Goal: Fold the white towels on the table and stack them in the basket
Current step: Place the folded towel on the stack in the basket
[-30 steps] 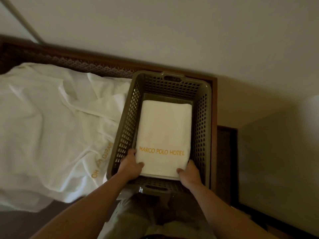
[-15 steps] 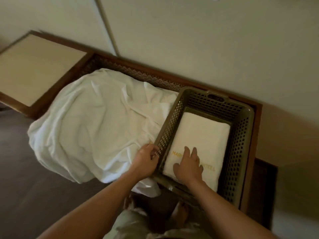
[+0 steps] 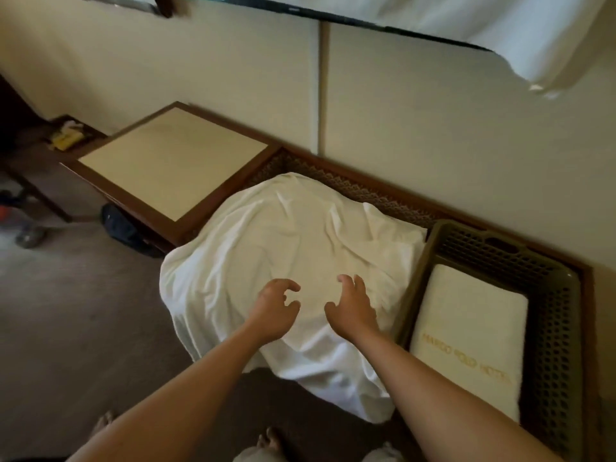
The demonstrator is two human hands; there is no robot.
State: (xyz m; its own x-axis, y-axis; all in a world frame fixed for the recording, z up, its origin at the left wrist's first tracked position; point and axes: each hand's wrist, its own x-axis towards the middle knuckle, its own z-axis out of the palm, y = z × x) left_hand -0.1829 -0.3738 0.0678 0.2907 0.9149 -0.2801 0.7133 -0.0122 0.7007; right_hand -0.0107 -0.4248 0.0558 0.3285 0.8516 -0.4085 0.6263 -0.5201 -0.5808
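From the head view, both hands hover over the middle of the frame, above a rumpled white towel [image 3: 293, 261] that is spread on the low wooden table [image 3: 393, 191] and hangs over its near edge toward the floor. The left hand [image 3: 275, 310] has its fingers loosely curled and spread, gripping nothing; whether the fingertips touch the cloth cannot be told. The right hand [image 3: 353, 306], just beside it, is likewise loose and holds nothing. At the right of the frame a brown perforated basket [image 3: 553, 315] stands on the same table, touching the towel's right edge. Inside it lies a folded white towel [image 3: 466, 335] with gold lettering toward the near end. In the upper left stands a pale-topped side table [image 3: 173, 161] with a dark wooden frame.
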